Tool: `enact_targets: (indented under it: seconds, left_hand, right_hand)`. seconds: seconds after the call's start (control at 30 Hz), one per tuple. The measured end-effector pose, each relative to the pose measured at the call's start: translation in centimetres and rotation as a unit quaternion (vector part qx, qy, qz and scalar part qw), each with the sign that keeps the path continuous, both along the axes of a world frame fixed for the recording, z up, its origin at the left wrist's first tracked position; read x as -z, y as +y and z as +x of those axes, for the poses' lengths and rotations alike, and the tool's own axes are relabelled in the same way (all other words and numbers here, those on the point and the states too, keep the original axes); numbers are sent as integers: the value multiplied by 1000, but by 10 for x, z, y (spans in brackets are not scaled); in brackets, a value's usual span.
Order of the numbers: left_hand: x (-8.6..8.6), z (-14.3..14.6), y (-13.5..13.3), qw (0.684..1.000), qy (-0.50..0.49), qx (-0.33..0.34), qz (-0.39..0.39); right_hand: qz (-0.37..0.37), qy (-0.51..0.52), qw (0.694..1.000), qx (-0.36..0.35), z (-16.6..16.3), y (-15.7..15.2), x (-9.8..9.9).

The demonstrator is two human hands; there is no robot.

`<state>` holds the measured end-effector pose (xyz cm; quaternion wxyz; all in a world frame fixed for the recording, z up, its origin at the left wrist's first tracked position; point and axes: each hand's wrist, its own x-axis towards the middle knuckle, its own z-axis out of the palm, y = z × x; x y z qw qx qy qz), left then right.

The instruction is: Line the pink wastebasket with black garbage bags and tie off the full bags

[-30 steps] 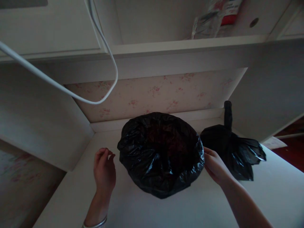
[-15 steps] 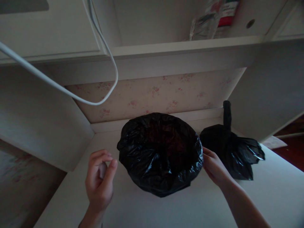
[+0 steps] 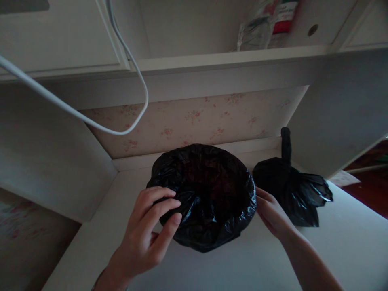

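Note:
A round bin lined with a black bin bag (image 3: 209,202) stands on the white surface, the bag folded out over its rim and its mouth facing up. My left hand (image 3: 151,226) is at the bag's left front edge, fingers spread and curved over the plastic; whether they touch it I cannot tell. At the right side of the rim, my right hand (image 3: 271,210) has its fingers together against the bag's outer side, the fingertips hidden. Just beyond that hand lies a knotted black garbage bag (image 3: 291,190).
A white cable (image 3: 121,131) hangs in a loop at the upper left. Above the surface runs an open shelf (image 3: 212,60) holding a clear plastic package (image 3: 256,34) and a red-labelled container (image 3: 284,18). White side panels (image 3: 336,109) flank the space, with floral wallpaper (image 3: 194,117) behind.
My left hand has moved right, from beside the bin to over the bag's left edge, and its fingers have spread. The right hand stays at the right rim. The view has shifted slightly.

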<state>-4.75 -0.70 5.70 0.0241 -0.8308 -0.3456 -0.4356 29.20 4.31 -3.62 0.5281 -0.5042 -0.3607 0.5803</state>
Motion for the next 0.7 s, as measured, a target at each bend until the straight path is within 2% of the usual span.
enact_targets:
  seconds: [0.13,0.3,0.37,0.43,0.5,0.53,0.57,0.63,0.7]
  left_hand:
    - [-6,5,1,999,37,7,-11]
    - [-22,17,10,988,146,41,-28]
    - [-28,23,16,977,195,58,-57]
    - [-34,27,24,959,247,70,-121]
    - [-39,30,31,927,300,82,-211]
    - [-42,31,34,907,325,88,-252]
    - [-44,33,36,888,347,95,-285]
    - [-50,36,41,861,377,102,-324]
    - [-56,38,43,842,395,99,-353]
  right_hand:
    - [10,-3,1000,-4,2,1,4]
    - [13,-14,999,28,0,3,10]
    - [29,-44,995,84,-2,0,8]
    - [97,-109,972,184,-3,-7,2]
    - [238,-193,914,265,-4,-18,-12]
    - [326,-241,875,266,-5,-24,-22]
    - [414,-293,831,230,-7,-30,-34]
    - [544,-411,729,60,-13,-38,-60]
    - [563,-510,638,-123,-21,-40,-82]
